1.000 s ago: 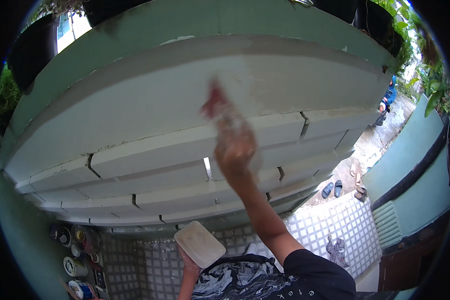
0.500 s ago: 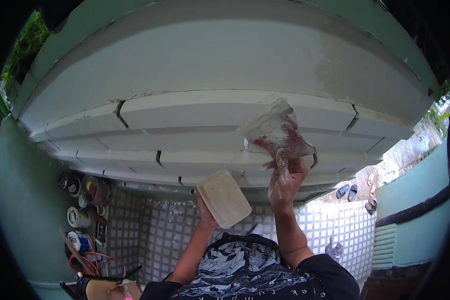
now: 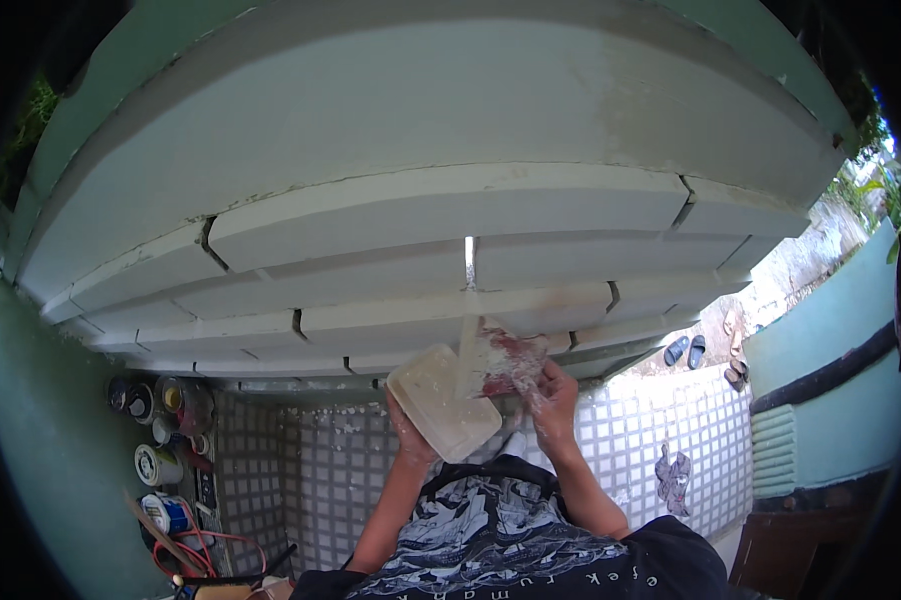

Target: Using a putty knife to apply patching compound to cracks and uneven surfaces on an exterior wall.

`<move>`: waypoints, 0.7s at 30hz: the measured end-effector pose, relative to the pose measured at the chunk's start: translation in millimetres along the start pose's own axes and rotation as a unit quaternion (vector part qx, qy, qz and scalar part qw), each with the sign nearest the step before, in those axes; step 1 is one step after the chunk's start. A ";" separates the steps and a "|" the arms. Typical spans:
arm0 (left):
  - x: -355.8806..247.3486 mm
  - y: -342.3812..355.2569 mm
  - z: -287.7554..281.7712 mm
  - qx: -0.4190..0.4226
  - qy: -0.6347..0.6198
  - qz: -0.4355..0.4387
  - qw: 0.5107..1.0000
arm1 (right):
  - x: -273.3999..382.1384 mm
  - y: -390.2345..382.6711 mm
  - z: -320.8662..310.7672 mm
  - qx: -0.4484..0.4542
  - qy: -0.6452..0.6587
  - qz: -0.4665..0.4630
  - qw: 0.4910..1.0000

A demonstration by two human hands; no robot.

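Note:
My left hand is closed round the left side of a pale rectangular plastic tub, which it holds tilted in front of my body. My right hand grips a red putty spreader smeared with white filler. The spreader's broad pale edge is over the tub's upper right side; whether they touch I cannot tell. Ahead rises a wall of white blocks, with dark slots between several of them. One joint near the middle shows bright white.
Paint cans, jars and a coiled orange cable stand along the left wall. White crumbs lie on the tiled floor. A grey rag and blue slippers are on the right.
My right hand has brought the spreader down and left, from before the wall to the tub. The bright joint behind it has come into sight. My left hand still holds the tub.

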State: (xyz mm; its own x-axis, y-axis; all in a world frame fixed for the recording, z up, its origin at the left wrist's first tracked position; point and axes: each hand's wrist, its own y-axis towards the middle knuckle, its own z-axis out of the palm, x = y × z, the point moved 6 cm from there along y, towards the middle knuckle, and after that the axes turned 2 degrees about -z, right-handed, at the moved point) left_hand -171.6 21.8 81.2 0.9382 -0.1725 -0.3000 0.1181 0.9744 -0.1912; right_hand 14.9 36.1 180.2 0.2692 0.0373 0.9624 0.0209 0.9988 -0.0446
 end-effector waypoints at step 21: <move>5.4 -27.1 -35.8 -0.025 -0.018 -0.015 0.999 | 220.4 55.5 73.6 -0.070 -0.578 -0.578 0.572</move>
State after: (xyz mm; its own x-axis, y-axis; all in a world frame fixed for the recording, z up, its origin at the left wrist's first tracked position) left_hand -181.3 -10.7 51.3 0.9454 -0.1960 -0.2605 0.1309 0.9601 -0.2471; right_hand 4.6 102.1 409.6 -0.8168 -0.5685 -0.0982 -0.3601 0.3694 0.8567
